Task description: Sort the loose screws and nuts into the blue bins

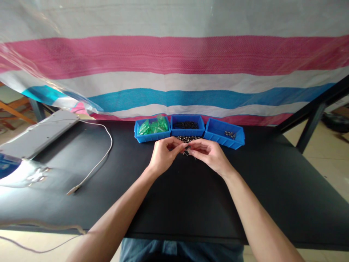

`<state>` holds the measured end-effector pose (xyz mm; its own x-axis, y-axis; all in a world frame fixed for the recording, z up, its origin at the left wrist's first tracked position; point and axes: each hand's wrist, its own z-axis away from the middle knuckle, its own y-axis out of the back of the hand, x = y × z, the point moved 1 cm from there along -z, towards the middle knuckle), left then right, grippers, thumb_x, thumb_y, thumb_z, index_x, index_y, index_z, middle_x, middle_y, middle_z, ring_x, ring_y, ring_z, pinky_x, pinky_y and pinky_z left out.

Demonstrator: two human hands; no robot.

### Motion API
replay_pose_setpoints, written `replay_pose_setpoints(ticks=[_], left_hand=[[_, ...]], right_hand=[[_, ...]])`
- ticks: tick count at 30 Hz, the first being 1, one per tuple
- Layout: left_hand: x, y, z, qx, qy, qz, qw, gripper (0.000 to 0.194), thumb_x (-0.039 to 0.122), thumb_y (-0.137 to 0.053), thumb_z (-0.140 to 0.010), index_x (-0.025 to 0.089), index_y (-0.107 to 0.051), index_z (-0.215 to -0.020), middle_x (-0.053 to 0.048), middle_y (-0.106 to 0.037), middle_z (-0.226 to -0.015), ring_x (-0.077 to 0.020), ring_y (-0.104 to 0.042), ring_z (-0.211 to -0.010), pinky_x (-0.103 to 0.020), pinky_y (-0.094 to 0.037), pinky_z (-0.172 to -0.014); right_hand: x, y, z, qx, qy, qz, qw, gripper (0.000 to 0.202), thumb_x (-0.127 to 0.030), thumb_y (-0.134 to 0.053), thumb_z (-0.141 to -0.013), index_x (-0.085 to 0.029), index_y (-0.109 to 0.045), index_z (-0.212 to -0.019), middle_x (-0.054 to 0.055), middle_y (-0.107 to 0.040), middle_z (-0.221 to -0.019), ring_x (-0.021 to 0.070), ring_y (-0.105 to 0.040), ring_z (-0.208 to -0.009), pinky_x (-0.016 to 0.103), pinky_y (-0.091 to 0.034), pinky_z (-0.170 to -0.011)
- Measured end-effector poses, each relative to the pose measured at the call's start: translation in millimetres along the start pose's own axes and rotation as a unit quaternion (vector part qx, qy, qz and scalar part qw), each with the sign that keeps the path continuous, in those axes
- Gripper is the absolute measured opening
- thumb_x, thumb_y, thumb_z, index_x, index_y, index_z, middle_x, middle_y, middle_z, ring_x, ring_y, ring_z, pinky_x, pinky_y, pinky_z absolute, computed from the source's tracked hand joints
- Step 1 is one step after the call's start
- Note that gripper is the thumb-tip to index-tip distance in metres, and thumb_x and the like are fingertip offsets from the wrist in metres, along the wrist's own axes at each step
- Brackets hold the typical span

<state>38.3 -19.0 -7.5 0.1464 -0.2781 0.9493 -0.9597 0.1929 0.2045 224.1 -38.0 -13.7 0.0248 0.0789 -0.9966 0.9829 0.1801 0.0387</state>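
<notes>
My left hand [165,154] and my right hand [211,154] meet fingertip to fingertip over the black table, just in front of the blue bins. Between the pinched fingertips is a small dark piece [187,147], too small to name. A pile of small shiny metal parts [188,139] lies right behind the fingers, partly hidden by them. A few thin dark pieces [185,153] show just below the fingertips. The middle blue bin [187,132] holds many small black parts. Green pieces [153,126] fill the left bin, and a few metal parts [230,135] lie in the right bin.
A white cable [105,156] curves over the left of the black table [185,203]. Beyond it are a grey-white panel [40,133] and a clear plastic bag [29,174]. A striped sheet [163,54] hangs behind the bins. Black metal struts [311,127] stand at the right.
</notes>
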Motion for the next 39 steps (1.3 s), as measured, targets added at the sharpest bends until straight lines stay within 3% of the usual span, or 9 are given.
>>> replay_pose_setpoints(ticks=[6,10,13,15,17,24,30,35,39], left_hand=[[-1.5,1.1,0.1,-0.043,0.008,-0.037,0.998,0.04,0.049,-0.064,-0.091,0.015,-0.069,-0.072,-0.005,-0.073,-0.068,-0.016,-0.066,-0.061,-0.025,-0.049,-0.058],[-3.2,3.9,1.1,-0.051,-0.074,-0.208,0.974,0.04,0.039,-0.051,-0.1,0.016,-0.07,-0.075,-0.005,-0.071,-0.07,-0.0161,-0.065,-0.065,-0.026,-0.049,-0.065],[-7.7,3.7,3.1,-0.092,-0.13,-0.299,0.941,0.014,0.027,-0.062,-0.093,0.018,-0.072,-0.093,-0.005,-0.071,-0.087,-0.0178,-0.066,-0.077,-0.028,-0.051,-0.073],[-11.5,2.4,4.1,-0.12,-0.134,-0.322,0.93,0.014,0.023,-0.066,-0.089,0.018,-0.071,-0.1,-0.006,-0.07,-0.095,-0.0186,-0.067,-0.081,-0.029,-0.052,-0.075],[-14.2,1.1,4.4,-0.128,-0.134,-0.345,0.92,0.011,0.02,-0.065,-0.089,0.018,-0.071,-0.098,-0.006,-0.069,-0.096,-0.0193,-0.067,-0.083,-0.029,-0.053,-0.075],[-15.9,1.6,3.6,-0.138,-0.143,-0.376,0.905,0.008,0.016,-0.062,-0.089,0.018,-0.069,-0.085,-0.006,-0.069,-0.09,-0.0207,-0.066,-0.086,-0.031,-0.054,-0.08],[-17.5,0.3,3.7,-0.133,-0.152,-0.4,0.894,0.013,0.023,-0.063,-0.092,0.019,-0.07,-0.103,-0.007,-0.07,-0.097,-0.0227,-0.067,-0.093,-0.033,-0.055,-0.083],[-17.8,-0.3,3.1,-0.131,-0.123,-0.406,0.896,0.013,0.016,-0.058,-0.09,0.018,-0.071,-0.088,-0.006,-0.069,-0.09,-0.0219,-0.067,-0.087,-0.032,-0.054,-0.081],[-17.6,2.9,2.7,-0.107,-0.091,-0.417,0.898,0.015,0.011,-0.057,-0.085,0.02,-0.069,-0.089,-0.005,-0.069,-0.091,-0.0219,-0.066,-0.082,-0.032,-0.054,-0.075]], right_hand=[[1.1,-1.1,-0.8,0.019,-0.006,-0.056,0.998,0.025,-0.036,-0.087,-0.07,-0.021,-0.078,-0.087,0.004,-0.078,-0.083,0.0192,-0.072,-0.074,0.036,-0.06,-0.076],[0.1,4.1,-1.0,0.056,-0.011,-0.04,0.998,0.022,-0.035,-0.087,-0.069,-0.021,-0.079,-0.084,0.004,-0.077,-0.08,0.0203,-0.071,-0.074,0.037,-0.06,-0.076],[-5.4,3.9,-0.1,0.068,0.021,-0.091,0.993,0.046,-0.031,-0.084,-0.073,-0.028,-0.073,-0.118,0.005,-0.076,-0.114,0.0248,-0.071,-0.107,0.044,-0.054,-0.1],[-9.3,2.1,0.7,0.067,0.045,-0.124,0.989,0.069,-0.028,-0.082,-0.076,-0.037,-0.056,-0.14,0.003,-0.068,-0.134,0.0244,-0.063,-0.125,0.046,-0.046,-0.112],[-11.2,0.9,1.3,0.068,0.052,-0.136,0.987,0.077,-0.027,-0.08,-0.079,-0.041,-0.046,-0.147,0.002,-0.065,-0.138,0.024,-0.061,-0.129,0.047,-0.043,-0.115],[-8.0,2.7,1.8,0.08,0.025,-0.118,0.989,0.052,-0.03,-0.077,-0.082,-0.032,-0.06,-0.132,0.005,-0.072,-0.126,0.0241,-0.071,-0.108,0.045,-0.052,-0.103],[-6.7,2.5,1.1,0.067,0.016,-0.123,0.99,0.041,-0.03,-0.079,-0.081,-0.025,-0.067,-0.119,0.006,-0.076,-0.111,0.0214,-0.073,-0.094,0.038,-0.055,-0.09],[-6.2,4.5,0.6,0.073,0.014,-0.131,0.989,0.039,-0.029,-0.08,-0.079,-0.024,-0.069,-0.117,0.004,-0.077,-0.106,0.0189,-0.073,-0.09,0.034,-0.054,-0.086],[-6.6,6.3,0.9,0.071,0.012,-0.129,0.989,0.035,-0.032,-0.08,-0.079,-0.024,-0.071,-0.111,0.004,-0.077,-0.103,0.0189,-0.073,-0.089,0.034,-0.054,-0.085]])
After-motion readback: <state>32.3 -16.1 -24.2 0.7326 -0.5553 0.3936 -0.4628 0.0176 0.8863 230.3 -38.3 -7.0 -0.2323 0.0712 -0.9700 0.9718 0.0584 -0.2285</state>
